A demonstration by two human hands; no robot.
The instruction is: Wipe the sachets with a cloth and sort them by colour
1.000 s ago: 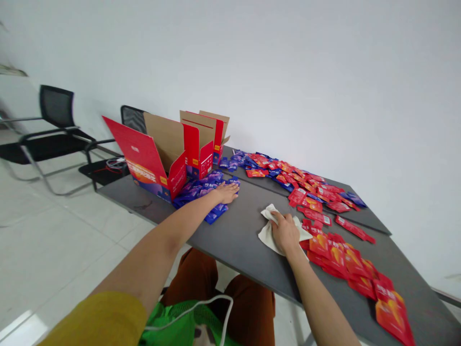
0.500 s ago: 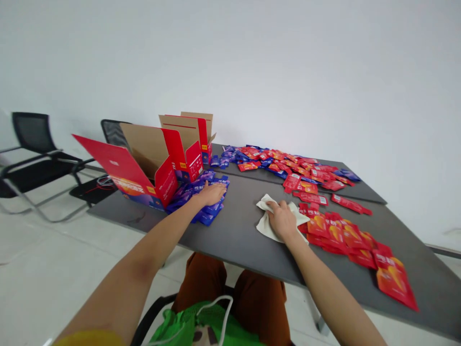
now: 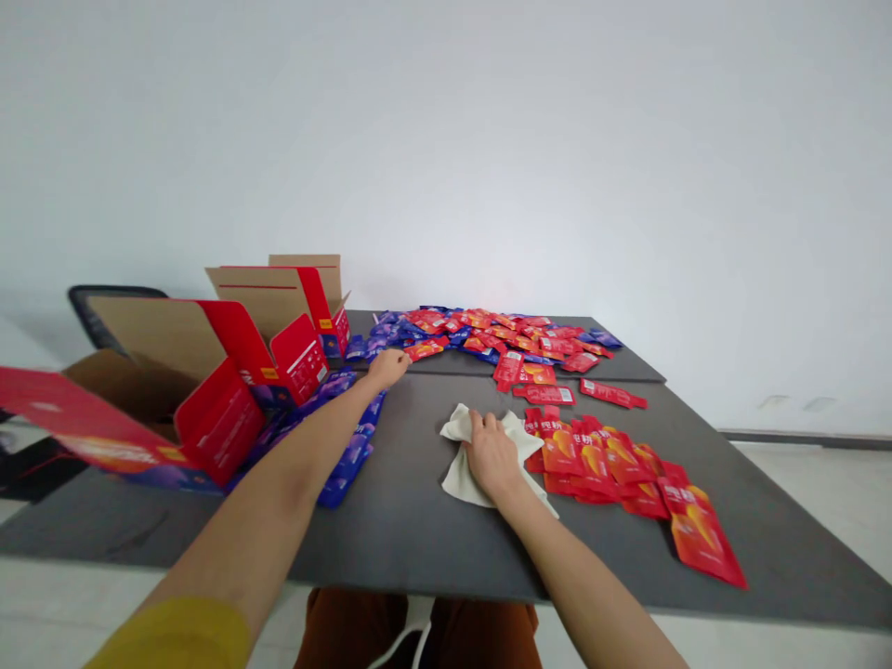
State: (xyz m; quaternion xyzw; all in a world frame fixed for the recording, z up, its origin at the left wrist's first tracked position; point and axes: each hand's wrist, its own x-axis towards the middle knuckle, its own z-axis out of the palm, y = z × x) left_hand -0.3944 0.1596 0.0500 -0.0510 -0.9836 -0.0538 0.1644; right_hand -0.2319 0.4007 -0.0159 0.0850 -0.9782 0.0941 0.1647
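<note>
My right hand [image 3: 491,453] presses a crumpled white cloth [image 3: 460,478] onto the dark table, its fingers bent into the fabric. Just right of the cloth, a row of overlapping red spouted pouches [image 3: 592,455] carries orange pictures. My left hand [image 3: 388,368] is stretched forward with its fingers drawn together at the near left end of a red pouch [image 3: 427,348]. Whether it grips that pouch is hidden. Under and beside my left forearm lie stacked blue-purple pouches [image 3: 348,460].
Open red cartons [image 3: 223,423] with raised cardboard flaps stand along the table's left side. A mixed heap of red and blue pouches [image 3: 502,334] covers the far table section [image 3: 627,370]. Single red pouches [image 3: 613,393] lie in front of it. A black chair [image 3: 115,291] is behind the cartons.
My left hand has left the blue pouch stack and reached forward to the far pile's edge, its fingers closing. My right hand stays on the cloth. The view has turned right.
</note>
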